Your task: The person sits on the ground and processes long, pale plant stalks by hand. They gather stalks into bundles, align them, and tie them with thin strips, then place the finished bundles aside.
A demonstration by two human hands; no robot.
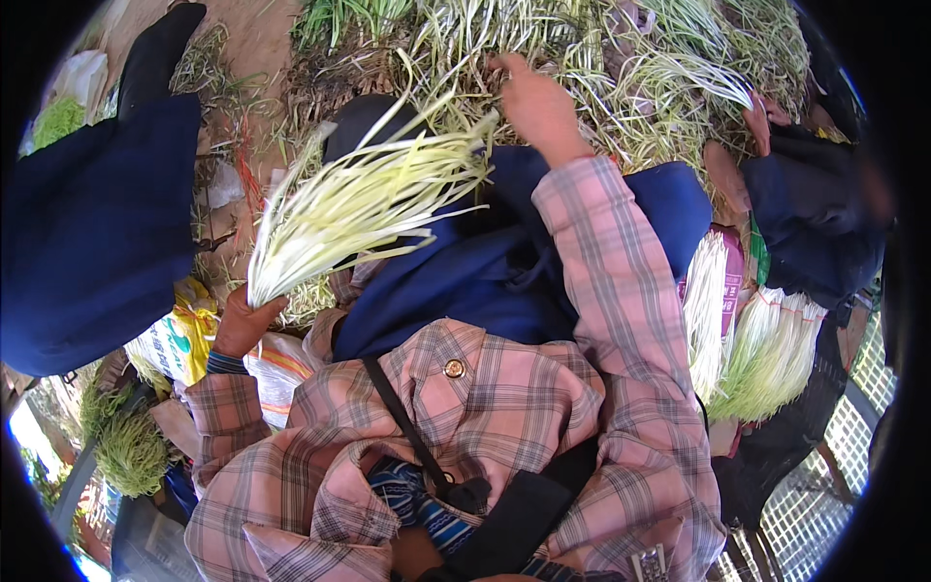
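Note:
My left hand (pixel 249 318) is closed around the white stem ends of a bunch of blanched garlic chives (pixel 364 196). Its pale yellow leaves fan out up and to the right, over my lap in a dark blue cloth (pixel 465 269). Farther forward, my right hand (pixel 542 113) is over the near edge of a heap of loose chives (pixel 502 29), with one finger stretched toward the left. The palm and the other fingers are turned away, so whether they grip a stem is hidden.
At right, another person's hand (pixel 760 120) holds a white-stemmed bunch. Tied chive bundles (pixel 771 349) lie beside my right arm. A person's dark blue clothing (pixel 102 240) fills the left side. Printed plastic sacks (pixel 174 335) lie by my left wrist, and red string (pixel 247 174) is on the ground.

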